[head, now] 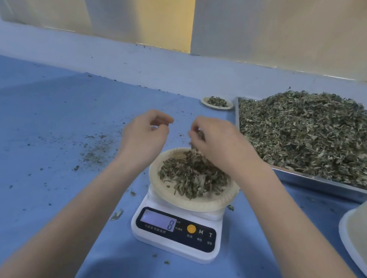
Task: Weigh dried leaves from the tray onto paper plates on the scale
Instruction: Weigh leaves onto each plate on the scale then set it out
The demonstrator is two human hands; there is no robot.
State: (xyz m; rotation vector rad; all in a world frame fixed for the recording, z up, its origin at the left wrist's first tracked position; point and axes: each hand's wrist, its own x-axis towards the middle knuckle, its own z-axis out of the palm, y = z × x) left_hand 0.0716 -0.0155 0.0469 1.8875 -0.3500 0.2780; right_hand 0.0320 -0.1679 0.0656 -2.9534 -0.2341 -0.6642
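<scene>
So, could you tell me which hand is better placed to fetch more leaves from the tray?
Probably the right hand: it is nearer the tray and already pinches leaves over the plate. The left hand is farther away.

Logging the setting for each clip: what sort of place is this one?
Probably a small herb or tea portioning workbench, not a home kitchen: a metal tray heaped with dried leaves, a digital scale holding a paper plate, and a filled plate set aside on blue sheeting.
</scene>
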